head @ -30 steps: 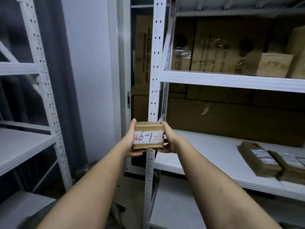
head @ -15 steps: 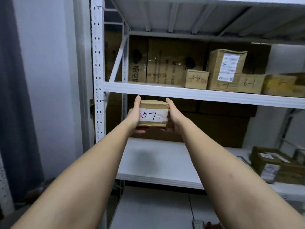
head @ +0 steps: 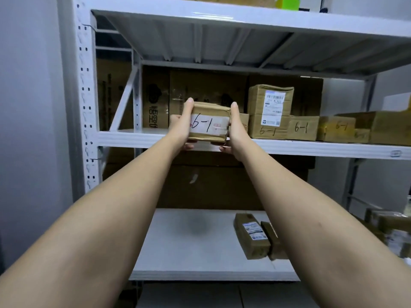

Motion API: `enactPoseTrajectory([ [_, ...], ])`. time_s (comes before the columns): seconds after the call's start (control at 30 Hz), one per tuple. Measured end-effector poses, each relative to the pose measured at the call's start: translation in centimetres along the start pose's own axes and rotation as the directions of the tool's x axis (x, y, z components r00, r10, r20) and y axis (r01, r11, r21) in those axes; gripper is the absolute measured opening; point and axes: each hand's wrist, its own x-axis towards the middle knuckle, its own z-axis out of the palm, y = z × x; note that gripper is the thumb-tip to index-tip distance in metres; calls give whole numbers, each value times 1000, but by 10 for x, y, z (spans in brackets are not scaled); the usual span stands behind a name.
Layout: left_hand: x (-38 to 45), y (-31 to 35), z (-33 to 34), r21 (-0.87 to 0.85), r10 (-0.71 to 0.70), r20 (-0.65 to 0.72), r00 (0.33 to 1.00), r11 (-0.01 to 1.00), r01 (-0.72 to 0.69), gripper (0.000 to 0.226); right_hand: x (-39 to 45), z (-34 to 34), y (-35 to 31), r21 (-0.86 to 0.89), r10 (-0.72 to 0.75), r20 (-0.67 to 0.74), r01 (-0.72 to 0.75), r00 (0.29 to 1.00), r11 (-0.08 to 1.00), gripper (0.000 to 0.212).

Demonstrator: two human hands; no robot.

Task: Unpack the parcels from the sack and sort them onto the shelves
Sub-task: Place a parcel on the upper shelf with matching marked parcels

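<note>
A small brown parcel (head: 209, 124) with a white label marked "6-1" is held between both hands at the front edge of the middle shelf (head: 311, 147). My left hand (head: 181, 126) grips its left side and my right hand (head: 235, 130) grips its right side, thumbs up on top. The parcel's bottom is level with the shelf lip. Right of it on the same shelf stand other parcels marked "6-1" (head: 302, 127), one stack topped by a box with a printed label (head: 270, 101). The sack is not in view.
Large cardboard boxes (head: 204, 90) fill the back of the middle shelf. The lower shelf (head: 189, 247) carries two flat parcels (head: 251, 235) at its right. A white perforated upright (head: 85, 103) stands at left, beside a grey wall. The top shelf (head: 244, 18) overhangs.
Both hands have lifted the "6-1" parcel from below the middle shelf up to its front edge. The view has swung right and upward along the rack.
</note>
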Motion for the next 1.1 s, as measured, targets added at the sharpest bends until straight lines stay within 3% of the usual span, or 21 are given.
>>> enactPoseTrajectory([
  [0.13, 37, -1, -1, 15, -6, 40, 999, 1000, 5, 77, 32, 6, 6, -47, -74, -32, 73, 997, 996, 70],
  [0.3, 90, -20, 3, 61, 35, 32, 999, 997, -37, 79, 73, 18, 23, -141, -65, -18, 62, 998, 988, 75],
  [0.53, 137, -47, 9, 129, 1, 24, 1000, 992, -4, 95, 119, 22, 47, -199, -149, -130, 122, 980, 972, 42],
  [0.67, 144, -51, 12, 181, -34, 76, 997, 983, 20, 110, 133, 18, 53, -289, -176, -152, 127, 973, 949, 44],
  [0.77, 149, -55, 16, 216, -41, 70, 997, 976, 25, 105, 139, 13, 55, -462, -231, -154, 136, 961, 876, 49],
  [0.87, 155, -57, 20, 260, -31, 78, 996, 966, 9, 99, 145, 6, 57, -679, -302, -148, 125, 942, 723, 51],
  [0.97, 161, -59, 20, 285, -36, 72, 997, 958, 14, 105, 150, 4, 61, -760, -333, -153, 105, 930, 642, 53],
  [1.1, 169, -62, 21, 310, -45, 33, 998, 950, 32, 94, 156, 5, 64, -827, -378, -190, 60, 906, 559, 57],
])
